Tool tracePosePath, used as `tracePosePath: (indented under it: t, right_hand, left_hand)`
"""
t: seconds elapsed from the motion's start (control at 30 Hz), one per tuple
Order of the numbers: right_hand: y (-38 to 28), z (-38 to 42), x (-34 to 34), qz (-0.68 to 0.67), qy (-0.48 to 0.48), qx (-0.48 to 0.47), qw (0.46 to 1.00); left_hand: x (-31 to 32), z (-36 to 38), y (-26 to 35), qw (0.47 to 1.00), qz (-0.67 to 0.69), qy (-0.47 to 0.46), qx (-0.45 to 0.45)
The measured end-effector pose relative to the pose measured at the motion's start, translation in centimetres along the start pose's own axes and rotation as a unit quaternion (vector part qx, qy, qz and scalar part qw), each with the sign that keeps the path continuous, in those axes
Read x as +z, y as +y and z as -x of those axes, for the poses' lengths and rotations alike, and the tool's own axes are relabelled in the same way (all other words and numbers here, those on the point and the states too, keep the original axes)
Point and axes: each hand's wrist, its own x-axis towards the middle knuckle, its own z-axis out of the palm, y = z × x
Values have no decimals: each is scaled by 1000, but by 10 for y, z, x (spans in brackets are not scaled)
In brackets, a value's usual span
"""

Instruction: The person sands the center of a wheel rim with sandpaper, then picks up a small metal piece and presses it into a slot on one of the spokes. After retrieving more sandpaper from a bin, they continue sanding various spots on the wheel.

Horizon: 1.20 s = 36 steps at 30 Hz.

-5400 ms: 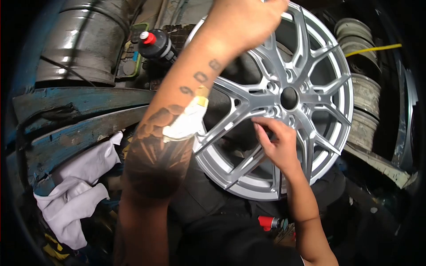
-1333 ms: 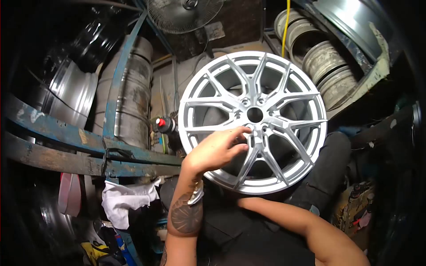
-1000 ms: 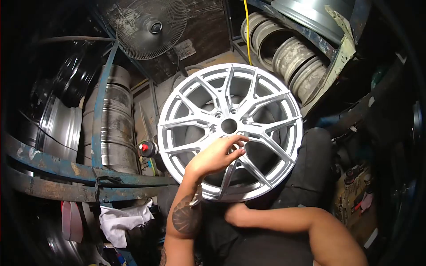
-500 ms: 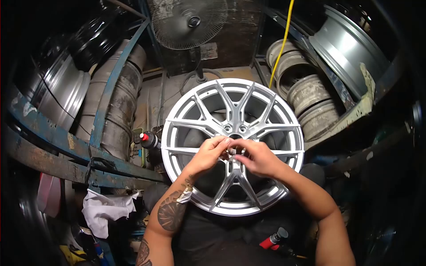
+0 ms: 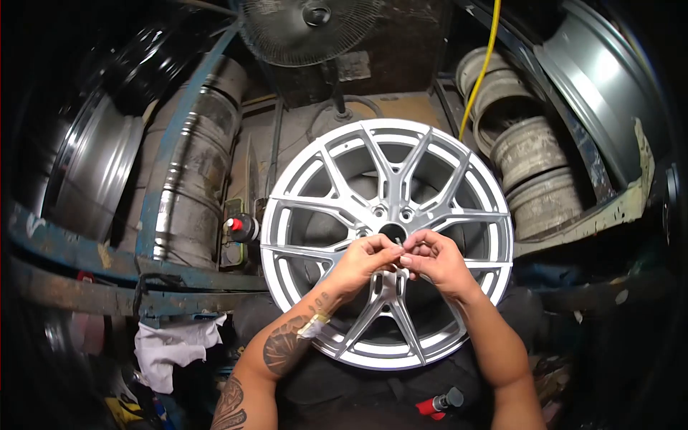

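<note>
A silver multi-spoke alloy wheel rim (image 5: 387, 330) lies face up in front of me, just above my lap. Over its hub, my left hand (image 5: 368, 259) and my right hand (image 5: 435, 261) meet with their fingertips close together. Each hand is closed in a pinch. Between the fingertips there may be something small and pale, but it is too tiny to name. The dark centre bore (image 5: 393, 231) and a few bolt holes show just beyond my fingers. My hands hide the near part of the hub.
A black bottle with a red cap (image 5: 244, 226) stands left of the rim. A white rag (image 5: 175, 349) hangs from the blue metal rack (image 5: 86, 251). Worn rims (image 5: 530, 150) are stacked on the right. Behind stands a fan (image 5: 309, 29). A red tool (image 5: 438, 403) lies near my lap.
The view has shifted a little. My right hand has turned, and its fingers have curled in from a looser, more spread pose to meet the left fingertips.
</note>
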Motion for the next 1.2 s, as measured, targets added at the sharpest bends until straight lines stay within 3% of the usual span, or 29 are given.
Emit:
tracePosePath:
  t: [0.2, 0.6, 0.8, 0.87, 0.97, 1.13, 1.2]
  right_hand:
    - [-1, 2, 4, -83, -5, 29, 996]
    - [7, 5, 10, -87, 8, 5, 996]
    - [12, 5, 7, -189, -12, 58, 980]
    - [13, 5, 6, -145, -20, 19, 989]
    - [18, 1, 13, 6, 47, -90, 995]
    - [16, 4, 23, 235, 123, -241, 933]
    - [12, 5, 21, 358, 153, -322, 863]
  left_hand:
    - [4, 1, 16, 998, -51, -5, 19]
    - [5, 6, 12, 995, -82, 31, 38]
    - [6, 9, 17, 991, -109, 35, 64]
    - [7, 9, 18, 991, -112, 22, 65]
    - [8, 9, 15, 978, -178, 42, 99]
    - [5, 4, 6, 984, -148, 41, 92]
    - [8, 6, 10, 997, 81, 9, -12]
